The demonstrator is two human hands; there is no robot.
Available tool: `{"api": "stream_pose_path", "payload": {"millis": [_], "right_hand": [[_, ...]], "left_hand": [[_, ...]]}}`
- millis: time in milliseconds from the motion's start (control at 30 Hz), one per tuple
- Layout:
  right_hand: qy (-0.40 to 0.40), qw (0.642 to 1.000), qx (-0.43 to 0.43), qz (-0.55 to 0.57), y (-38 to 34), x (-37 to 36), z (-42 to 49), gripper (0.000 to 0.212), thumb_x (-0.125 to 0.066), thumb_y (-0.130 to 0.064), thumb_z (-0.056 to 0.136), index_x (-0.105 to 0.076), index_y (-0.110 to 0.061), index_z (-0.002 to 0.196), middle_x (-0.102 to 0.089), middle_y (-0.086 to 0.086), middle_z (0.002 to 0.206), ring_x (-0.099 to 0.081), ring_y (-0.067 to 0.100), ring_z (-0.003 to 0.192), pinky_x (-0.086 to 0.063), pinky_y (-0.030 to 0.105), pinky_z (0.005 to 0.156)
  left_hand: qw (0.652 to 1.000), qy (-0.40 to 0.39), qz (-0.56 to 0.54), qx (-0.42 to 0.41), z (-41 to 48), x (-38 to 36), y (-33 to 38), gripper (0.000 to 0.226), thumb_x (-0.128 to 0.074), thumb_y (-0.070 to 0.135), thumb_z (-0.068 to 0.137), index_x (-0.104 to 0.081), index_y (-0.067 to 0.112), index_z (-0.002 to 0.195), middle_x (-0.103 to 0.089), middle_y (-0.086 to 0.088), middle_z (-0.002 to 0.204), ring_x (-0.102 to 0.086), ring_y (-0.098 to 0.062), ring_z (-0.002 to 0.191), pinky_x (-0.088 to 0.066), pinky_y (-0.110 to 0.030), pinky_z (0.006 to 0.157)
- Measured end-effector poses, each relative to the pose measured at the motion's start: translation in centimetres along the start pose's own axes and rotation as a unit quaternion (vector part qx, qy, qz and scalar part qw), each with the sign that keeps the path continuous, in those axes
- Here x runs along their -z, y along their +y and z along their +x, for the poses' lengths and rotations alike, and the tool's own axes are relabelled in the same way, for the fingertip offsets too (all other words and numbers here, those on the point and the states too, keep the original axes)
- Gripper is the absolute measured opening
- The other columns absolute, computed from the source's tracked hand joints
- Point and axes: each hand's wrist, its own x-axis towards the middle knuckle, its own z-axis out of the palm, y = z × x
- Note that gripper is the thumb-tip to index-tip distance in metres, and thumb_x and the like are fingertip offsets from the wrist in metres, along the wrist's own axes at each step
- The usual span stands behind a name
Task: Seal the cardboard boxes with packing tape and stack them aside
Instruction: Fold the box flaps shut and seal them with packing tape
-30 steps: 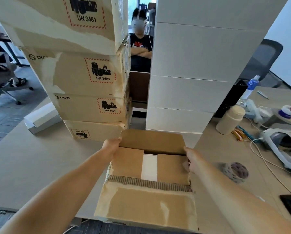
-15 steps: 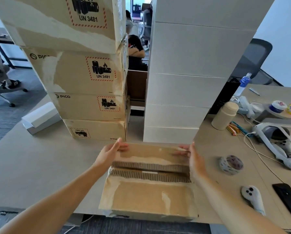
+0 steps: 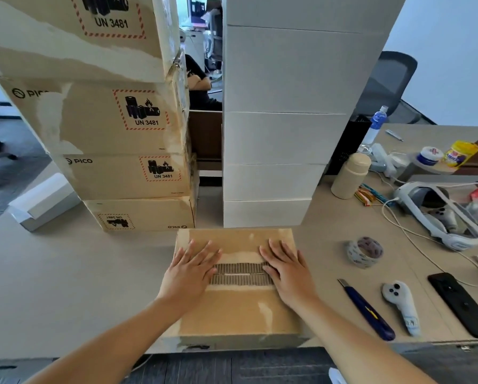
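Observation:
A brown cardboard box (image 3: 237, 309) lies at the table's front edge with both top flaps folded down, their torn corrugated edges meeting in the middle. My left hand (image 3: 189, 270) presses flat on the left part of the flaps, fingers straight and spread. My right hand (image 3: 286, 268) presses flat on the right part in the same way. A roll of packing tape (image 3: 364, 252) lies on the table to the right of the box, apart from both hands.
A stack of brown boxes (image 3: 115, 128) stands at the back left, a stack of white boxes (image 3: 285, 120) behind the box. To the right lie a blue utility knife (image 3: 366, 310), a white controller (image 3: 401, 306), a black phone (image 3: 461, 303), a headset (image 3: 443, 214) and a beige bottle (image 3: 350, 176). A white flat box (image 3: 42, 202) sits far left.
The far flap was folded down onto the box. Both hands moved from the flap's edges to lie flat on top of the closed flaps.

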Motion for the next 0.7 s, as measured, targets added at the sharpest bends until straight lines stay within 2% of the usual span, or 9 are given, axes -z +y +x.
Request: {"api": "stream_pose_path", "payload": {"millis": [67, 100, 167, 233, 267, 333, 433, 533, 700], "right_hand": [[0.038, 0.999, 0.004, 0.012, -0.3, -0.3, -0.3, 0.059, -0.011, -0.064, 0.092, -0.036, -0.048, 0.143, -0.021, -0.023, 0.154, -0.009, 0.007, 0.148, -0.001, 0.031, 0.119], [0.059, 0.998, 0.012, 0.020, -0.2, -0.5, -0.5, 0.060, -0.015, -0.066, 0.092, -0.046, -0.044, 0.138, -0.033, -0.021, 0.150, -0.020, 0.008, 0.146, -0.007, 0.031, 0.119], [0.085, 0.994, 0.041, 0.052, 0.7, -0.6, -0.9, 0.054, -0.027, -0.062, 0.092, -0.059, -0.039, 0.129, -0.050, -0.020, 0.140, -0.035, 0.006, 0.139, -0.016, 0.029, 0.117], [0.065, 0.989, 0.071, 0.112, 2.0, 0.6, -1.3, 0.048, -0.037, -0.059, 0.093, -0.065, -0.035, 0.123, -0.055, -0.021, 0.133, -0.038, -0.005, 0.131, -0.023, 0.024, 0.117], [0.050, 0.985, 0.078, 0.142, 3.0, 1.5, -1.5, 0.045, -0.042, -0.056, 0.093, -0.067, -0.032, 0.121, -0.059, -0.020, 0.129, -0.043, -0.008, 0.127, -0.029, 0.022, 0.116], [0.037, 0.980, 0.080, 0.177, 5.9, 3.2, -1.9, 0.032, -0.054, -0.043, 0.095, -0.072, -0.026, 0.115, -0.067, -0.016, 0.119, -0.059, -0.004, 0.112, -0.045, 0.021, 0.102], [0.049, 0.980, 0.062, 0.183, 10.7, 5.6, -1.8, 0.028, -0.058, -0.042, 0.093, -0.075, -0.026, 0.108, -0.073, -0.015, 0.107, -0.066, 0.001, 0.098, -0.051, 0.020, 0.090], [0.067, 0.986, 0.004, 0.155, 17.1, 7.3, -0.8, 0.023, -0.058, -0.034, 0.094, -0.076, -0.025, 0.106, -0.072, -0.016, 0.108, -0.065, 0.001, 0.101, -0.044, 0.013, 0.087], [0.077, 0.984, -0.106, 0.117, 26.5, 8.5, -0.3, 0.026, -0.062, -0.015, 0.090, -0.071, -0.025, 0.112, -0.062, -0.015, 0.111, -0.054, 0.007, 0.107, -0.025, 0.004, 0.084]], "left_hand": [[1.000, 0.021, 0.004, -0.014, 0.2, 0.5, 0.1, 0.068, 0.000, 0.055, 0.102, -0.056, 0.039, 0.137, -0.052, 0.012, 0.145, -0.050, -0.031, 0.134, -0.046, -0.044, 0.104], [0.998, 0.052, 0.002, -0.026, 0.2, 0.5, 0.1, 0.070, -0.003, 0.055, 0.103, -0.067, 0.037, 0.126, -0.063, 0.011, 0.132, -0.061, -0.030, 0.122, -0.055, -0.041, 0.091], [0.992, 0.115, -0.015, -0.050, 0.2, 0.7, 0.5, 0.066, -0.013, 0.058, 0.102, -0.075, 0.039, 0.110, -0.071, 0.015, 0.118, -0.069, -0.019, 0.109, -0.059, -0.033, 0.077], [0.987, 0.146, -0.042, -0.060, 0.9, 1.5, 2.1, 0.050, -0.032, 0.062, 0.095, -0.078, 0.042, 0.097, -0.074, 0.019, 0.105, -0.072, -0.008, 0.095, -0.059, -0.026, 0.069], [0.986, 0.145, -0.060, -0.061, 1.7, 2.0, 3.3, 0.045, -0.038, 0.061, 0.091, -0.078, 0.041, 0.091, -0.074, 0.021, 0.097, -0.073, -0.005, 0.086, -0.059, -0.025, 0.065], [0.986, 0.126, -0.096, -0.051, 4.2, 2.6, 6.5, 0.042, -0.042, 0.061, 0.088, -0.077, 0.039, 0.086, -0.074, 0.023, 0.085, -0.070, -0.003, 0.073, -0.058, -0.026, 0.059], [0.982, 0.080, -0.165, -0.045, 9.2, 4.0, 12.9, 0.042, -0.044, 0.068, 0.090, -0.075, 0.039, 0.095, -0.073, 0.022, 0.090, -0.068, -0.002, 0.080, -0.058, -0.030, 0.071], [0.975, 0.038, -0.217, -0.038, 14.9, 4.3, 19.6, 0.026, -0.062, 0.051, 0.091, -0.073, 0.037, 0.110, -0.073, 0.019, 0.103, -0.066, 0.001, 0.095, -0.054, -0.026, 0.085], [0.924, -0.054, -0.377, 0.022, 23.2, -0.5, 28.7, 0.035, -0.059, 0.022, 0.097, -0.062, 0.021, 0.132, -0.067, 0.004, 0.124, -0.061, -0.004, 0.105, -0.043, -0.016, 0.093]]}}
